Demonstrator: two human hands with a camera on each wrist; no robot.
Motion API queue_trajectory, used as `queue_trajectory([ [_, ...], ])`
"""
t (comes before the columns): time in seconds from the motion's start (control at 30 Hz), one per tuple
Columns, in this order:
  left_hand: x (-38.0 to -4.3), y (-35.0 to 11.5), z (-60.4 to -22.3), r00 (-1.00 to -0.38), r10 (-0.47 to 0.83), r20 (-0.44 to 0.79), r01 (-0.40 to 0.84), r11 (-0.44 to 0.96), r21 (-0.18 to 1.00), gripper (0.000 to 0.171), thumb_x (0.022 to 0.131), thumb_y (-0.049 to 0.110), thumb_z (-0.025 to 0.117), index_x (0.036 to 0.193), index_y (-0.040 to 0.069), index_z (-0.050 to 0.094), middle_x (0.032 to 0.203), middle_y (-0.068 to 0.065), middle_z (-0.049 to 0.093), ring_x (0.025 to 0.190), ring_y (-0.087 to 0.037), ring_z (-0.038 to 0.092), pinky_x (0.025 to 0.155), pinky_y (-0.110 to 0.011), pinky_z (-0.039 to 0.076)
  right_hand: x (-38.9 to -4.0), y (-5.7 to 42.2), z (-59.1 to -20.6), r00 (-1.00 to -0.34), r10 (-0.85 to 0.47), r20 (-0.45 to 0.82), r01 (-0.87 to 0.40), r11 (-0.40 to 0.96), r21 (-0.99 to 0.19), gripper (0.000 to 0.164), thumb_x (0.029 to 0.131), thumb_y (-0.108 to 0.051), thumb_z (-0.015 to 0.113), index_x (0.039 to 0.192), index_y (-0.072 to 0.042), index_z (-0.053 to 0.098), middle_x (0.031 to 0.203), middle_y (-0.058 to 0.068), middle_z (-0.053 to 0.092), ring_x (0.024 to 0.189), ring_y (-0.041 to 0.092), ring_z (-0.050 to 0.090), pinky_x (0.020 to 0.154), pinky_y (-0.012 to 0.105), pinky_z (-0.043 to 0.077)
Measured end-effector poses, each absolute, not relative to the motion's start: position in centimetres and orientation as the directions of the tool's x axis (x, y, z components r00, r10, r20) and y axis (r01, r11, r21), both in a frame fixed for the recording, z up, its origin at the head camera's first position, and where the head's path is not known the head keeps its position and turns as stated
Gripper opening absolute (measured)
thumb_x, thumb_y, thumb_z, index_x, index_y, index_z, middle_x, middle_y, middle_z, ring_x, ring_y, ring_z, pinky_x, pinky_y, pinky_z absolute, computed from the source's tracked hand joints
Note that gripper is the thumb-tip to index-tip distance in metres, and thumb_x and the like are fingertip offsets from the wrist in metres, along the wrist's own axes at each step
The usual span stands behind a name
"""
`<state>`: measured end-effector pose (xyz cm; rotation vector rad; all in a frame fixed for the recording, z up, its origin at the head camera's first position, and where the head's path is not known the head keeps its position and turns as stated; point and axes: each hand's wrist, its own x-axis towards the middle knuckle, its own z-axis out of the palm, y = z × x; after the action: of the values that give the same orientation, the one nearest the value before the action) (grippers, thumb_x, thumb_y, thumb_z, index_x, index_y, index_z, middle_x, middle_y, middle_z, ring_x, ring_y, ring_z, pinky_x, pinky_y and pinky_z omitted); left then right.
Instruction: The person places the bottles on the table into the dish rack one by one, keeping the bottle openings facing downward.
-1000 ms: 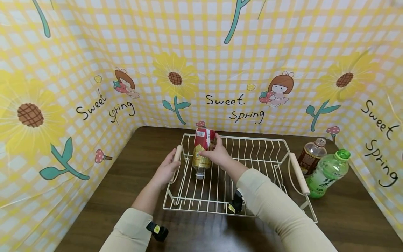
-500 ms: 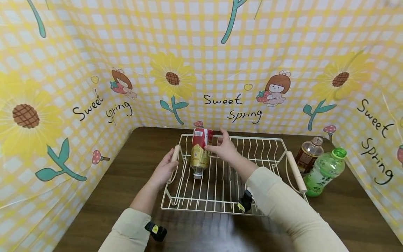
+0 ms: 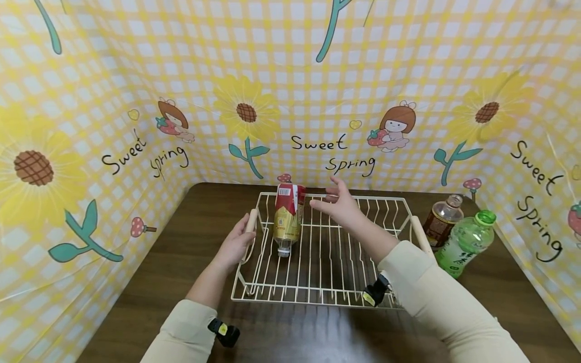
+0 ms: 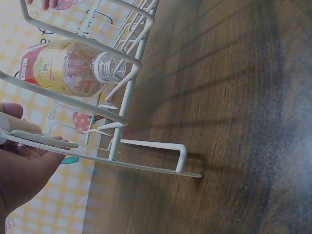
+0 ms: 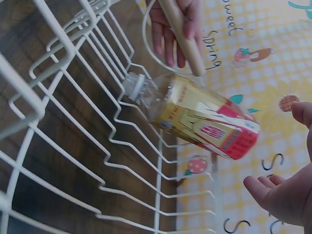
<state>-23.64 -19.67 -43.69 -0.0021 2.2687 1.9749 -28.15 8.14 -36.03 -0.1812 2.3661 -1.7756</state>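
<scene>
A plastic bottle (image 3: 287,214) with a red and yellow label leans neck-down in the left part of a cream wire dish rack (image 3: 313,303). In the right wrist view the bottle's clear mouth (image 5: 134,86) sits between the rack's wires and its red base points up. My left hand (image 3: 235,246) holds the rack's left wooden handle (image 3: 251,222), its thumb on one side and fingers on the other. My right hand (image 3: 342,204) is just right of the bottle, apart from it, over the rack's back, with thumb and fingers spread and nothing between them.
Right of the rack stand a green bottle (image 3: 469,242) with a green cap and a bottle with a brown label (image 3: 439,224), close together. The rack's right wooden handle (image 3: 422,234) is beside them. A checked yellow cloth (image 3: 281,60) hangs behind the brown table (image 3: 177,252).
My right hand has let go of the bottle and moved away to the right. The bottle stays tilted in the rack. My left hand remains on the handle.
</scene>
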Motion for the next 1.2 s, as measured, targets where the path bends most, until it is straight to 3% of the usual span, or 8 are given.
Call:
queue_trajectory([
  [0.43, -23.9, -19.7, -43.8, -0.991, 0.077, -0.107, -0.094, 0.15, 0.984, 0.069, 0.097, 0.0, 0.038, 0.156, -0.001, 0.003, 0.157, -0.031, 0.02, 0.146, -0.041, 0.024, 0.121, -0.049, 0.023, -27.0, 13.0, -34.1, -0.984, -0.179, 0.01, -0.06, 0.276, -0.959, 0.093, 0.09, -0.027, 0.07, 0.158, -0.023, 0.008, 0.157, 0.015, 0.029, 0.145, 0.034, 0.029, 0.114, 0.054, 0.035],
  [1.2, -23.6, -19.5, -43.6, -0.991, 0.074, -0.113, -0.101, 0.158, 0.982, 0.069, 0.097, 0.001, 0.038, 0.156, 0.0, 0.001, 0.163, -0.024, 0.008, 0.147, -0.039, 0.021, 0.121, -0.049, 0.022, -22.9, 21.5, -34.3, -0.986, -0.08, 0.147, -0.166, 0.386, -0.907, 0.094, 0.091, -0.024, 0.069, 0.158, -0.01, 0.004, 0.158, 0.025, 0.022, 0.144, 0.046, 0.026, 0.114, 0.062, 0.029],
])
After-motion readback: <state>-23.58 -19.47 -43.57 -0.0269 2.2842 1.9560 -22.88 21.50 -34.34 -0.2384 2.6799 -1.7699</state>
